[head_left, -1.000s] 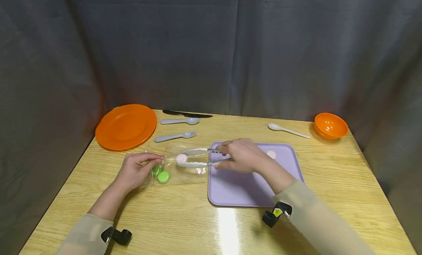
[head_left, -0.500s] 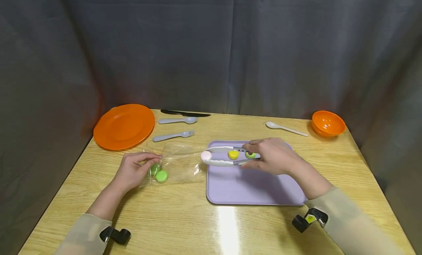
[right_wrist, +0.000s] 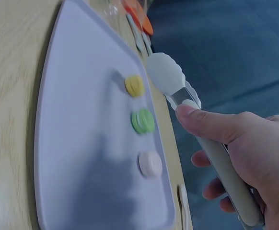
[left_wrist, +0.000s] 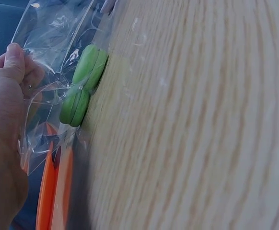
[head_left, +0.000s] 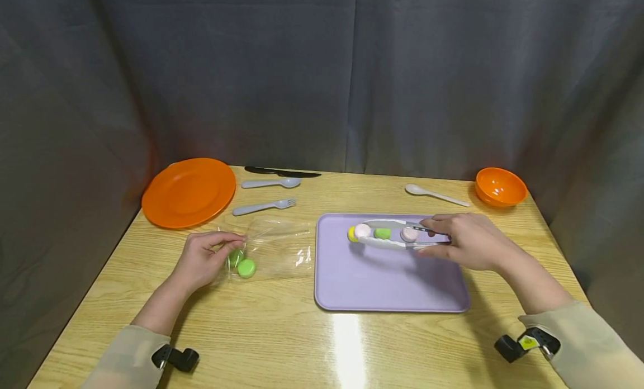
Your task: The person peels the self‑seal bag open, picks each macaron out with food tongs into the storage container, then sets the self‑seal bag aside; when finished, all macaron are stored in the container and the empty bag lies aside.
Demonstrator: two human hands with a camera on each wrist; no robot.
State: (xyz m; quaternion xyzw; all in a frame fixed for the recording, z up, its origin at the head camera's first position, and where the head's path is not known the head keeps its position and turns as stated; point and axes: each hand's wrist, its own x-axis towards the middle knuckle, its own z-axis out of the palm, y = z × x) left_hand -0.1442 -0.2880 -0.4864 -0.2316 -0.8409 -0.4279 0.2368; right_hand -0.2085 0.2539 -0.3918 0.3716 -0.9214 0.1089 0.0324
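My right hand (head_left: 473, 241) grips a pair of white-tipped tongs (right_wrist: 221, 170) over the lilac tray (head_left: 392, 291). Between the tong tips a pale pink macaron (head_left: 362, 231) is pinched above the tray; the right wrist view hides it behind the tips. On the tray's far side lie a yellow macaron (right_wrist: 134, 86), a green macaron (right_wrist: 143, 120) and another pale pink macaron (right_wrist: 150, 164) in a row. My left hand (head_left: 203, 260) pinches the edge of a clear plastic bag (head_left: 282, 246) between thumb and fingers. Two green macarons (left_wrist: 84, 84) sit inside the bag, near that hand.
An orange plate (head_left: 188, 193) stands at the back left. Beside it lie a black knife (head_left: 282, 172), a grey spoon (head_left: 271, 183) and a grey fork (head_left: 264, 207). At the back right are a white spoon (head_left: 435, 194) and an orange bowl (head_left: 500, 186).
My right hand has moved right, carrying the pale pink macaron in the tongs out of the bag and over the tray. My left hand stays at the bag's edge.
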